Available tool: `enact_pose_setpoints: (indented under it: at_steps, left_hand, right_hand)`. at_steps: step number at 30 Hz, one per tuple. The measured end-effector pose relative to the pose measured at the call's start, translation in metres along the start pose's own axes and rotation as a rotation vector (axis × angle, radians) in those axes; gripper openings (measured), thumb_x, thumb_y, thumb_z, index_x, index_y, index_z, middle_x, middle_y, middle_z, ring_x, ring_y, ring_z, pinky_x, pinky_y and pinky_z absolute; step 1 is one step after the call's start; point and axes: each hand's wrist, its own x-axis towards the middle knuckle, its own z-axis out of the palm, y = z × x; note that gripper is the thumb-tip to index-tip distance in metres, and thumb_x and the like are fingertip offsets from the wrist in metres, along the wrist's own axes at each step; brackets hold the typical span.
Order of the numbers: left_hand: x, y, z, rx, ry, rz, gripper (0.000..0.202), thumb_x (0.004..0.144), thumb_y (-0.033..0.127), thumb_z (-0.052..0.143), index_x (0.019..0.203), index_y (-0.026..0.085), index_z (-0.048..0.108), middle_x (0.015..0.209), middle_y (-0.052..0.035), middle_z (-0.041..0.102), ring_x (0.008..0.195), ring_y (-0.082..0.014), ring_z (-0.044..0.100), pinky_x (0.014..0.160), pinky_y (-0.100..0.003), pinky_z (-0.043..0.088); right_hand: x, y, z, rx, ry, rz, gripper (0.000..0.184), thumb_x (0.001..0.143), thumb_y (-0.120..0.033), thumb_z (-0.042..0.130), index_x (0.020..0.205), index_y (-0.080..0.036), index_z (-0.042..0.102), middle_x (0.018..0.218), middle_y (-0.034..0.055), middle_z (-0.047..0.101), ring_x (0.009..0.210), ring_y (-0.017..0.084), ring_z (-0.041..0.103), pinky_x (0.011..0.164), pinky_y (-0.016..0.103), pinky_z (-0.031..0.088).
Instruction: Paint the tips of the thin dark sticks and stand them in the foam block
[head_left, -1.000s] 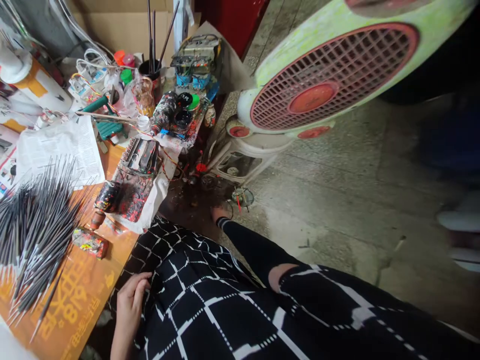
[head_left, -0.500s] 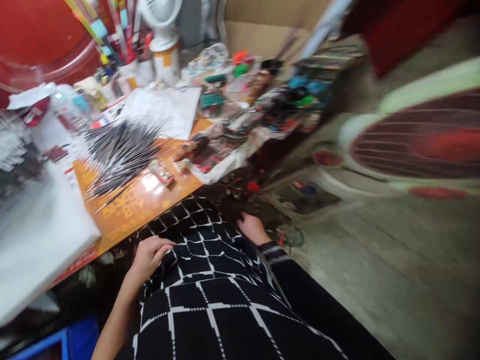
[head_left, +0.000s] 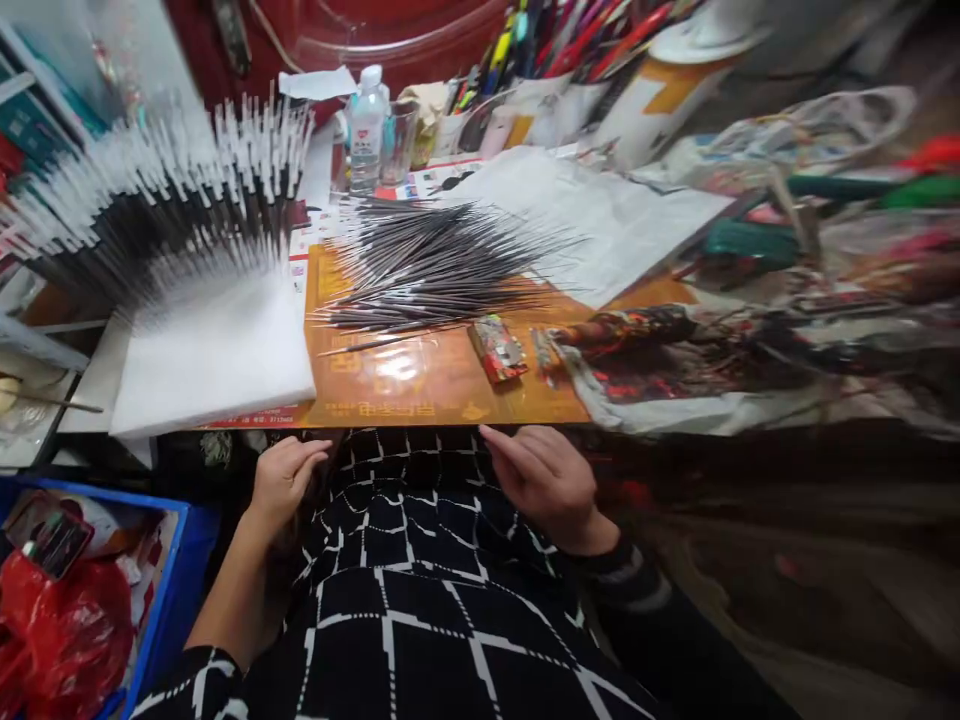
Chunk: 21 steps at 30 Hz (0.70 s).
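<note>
My left hand (head_left: 289,480) is loosely closed just below the table's front edge, thumb against the bent fingers, and nothing shows in it. Right of it, my right hand (head_left: 546,482) is closed too, its fingertips close to the table edge; I see nothing in it. Between them lies my black garment with a white grid (head_left: 420,560). On the orange table mat (head_left: 405,385) in front is a pile of thin dark pointed sticks (head_left: 442,260). A small colourful box (head_left: 498,348) sits nearer the edge.
At left, many white-tipped dark sticks (head_left: 217,170) stand upright behind a white foam block (head_left: 217,350). Below is a blue crate (head_left: 169,580) with a red bag. A water bottle (head_left: 367,130), white paper (head_left: 585,215) and blurred clutter (head_left: 697,350) occupy the back and right.
The view has swung left and levelled out to face the table. My right hand has come from beside my lap up to the table's front edge. My left hand stays closed.
</note>
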Motion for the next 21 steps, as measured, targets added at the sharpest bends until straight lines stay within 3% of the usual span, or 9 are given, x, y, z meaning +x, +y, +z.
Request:
enact_pose_setpoints:
  at_steps: [3, 6, 10, 14, 17, 21]
  left_hand:
    - [0.012, 0.005, 0.000, 0.030, 0.012, 0.049, 0.032, 0.102, 0.036, 0.050, 0.115, 0.022, 0.075, 0.079, -0.0039, 0.074, 0.066, -0.0129, 0.061, 0.067, -0.025, 0.051]
    - [0.024, 0.006, 0.011, 0.047, -0.008, 0.149, 0.032, 0.101, 0.031, 0.051, 0.124, 0.022, 0.072, 0.080, -0.0031, 0.075, 0.065, -0.0124, 0.063, 0.068, -0.024, 0.053]
    - [0.043, -0.009, 0.035, 0.103, 0.013, 0.313, 0.031, 0.098, 0.033, 0.057, 0.124, 0.026, 0.072, 0.106, -0.0042, 0.078, 0.085, -0.0177, 0.074, 0.085, -0.028, 0.058]
    - [0.055, -0.015, 0.047, 0.090, 0.018, 0.369, 0.032, 0.098, 0.035, 0.057, 0.127, 0.027, 0.070, 0.109, -0.0024, 0.078, 0.089, -0.0194, 0.075, 0.080, -0.028, 0.059]
    - [0.057, -0.011, 0.046, 0.087, 0.029, 0.390, 0.030, 0.098, 0.033, 0.057, 0.124, 0.028, 0.072, 0.107, -0.0014, 0.078, 0.089, -0.0195, 0.076, 0.082, -0.028, 0.059]
    - [0.054, -0.005, 0.041, 0.125, 0.044, 0.384, 0.029, 0.098, 0.033, 0.057, 0.123, 0.029, 0.072, 0.104, -0.0006, 0.079, 0.088, -0.0199, 0.075, 0.085, -0.030, 0.059]
  right_hand:
    - [0.014, 0.008, -0.016, -0.057, 0.051, -0.009, 0.048, 0.092, -0.013, 0.063, 0.137, -0.029, 0.058, 0.087, 0.0027, 0.071, 0.077, 0.017, 0.066, 0.079, 0.034, 0.057]
    - [0.024, 0.037, -0.053, -0.198, 0.146, 0.053, 0.042, 0.093, -0.015, 0.061, 0.133, -0.029, 0.060, 0.098, 0.0055, 0.073, 0.085, 0.018, 0.068, 0.079, 0.032, 0.058]
    - [0.033, 0.097, -0.127, -0.471, 0.311, 0.389, 0.034, 0.099, -0.027, 0.051, 0.132, -0.023, 0.060, 0.101, 0.0100, 0.072, 0.091, 0.021, 0.068, 0.088, 0.039, 0.058]
    - [0.037, 0.146, -0.186, -0.590, 0.431, 0.584, 0.038, 0.101, -0.035, 0.045, 0.134, -0.018, 0.056, 0.104, 0.0106, 0.070, 0.085, 0.019, 0.066, 0.083, 0.036, 0.058]
    - [0.046, 0.174, -0.202, -0.607, 0.399, 0.589, 0.036, 0.101, -0.036, 0.046, 0.130, -0.018, 0.058, 0.105, 0.0100, 0.070, 0.085, 0.018, 0.066, 0.081, 0.033, 0.057]
    - [0.076, 0.217, -0.215, -0.601, 0.237, 0.620, 0.032, 0.099, -0.036, 0.054, 0.121, -0.014, 0.063, 0.104, 0.0090, 0.071, 0.084, 0.015, 0.066, 0.083, 0.029, 0.052]
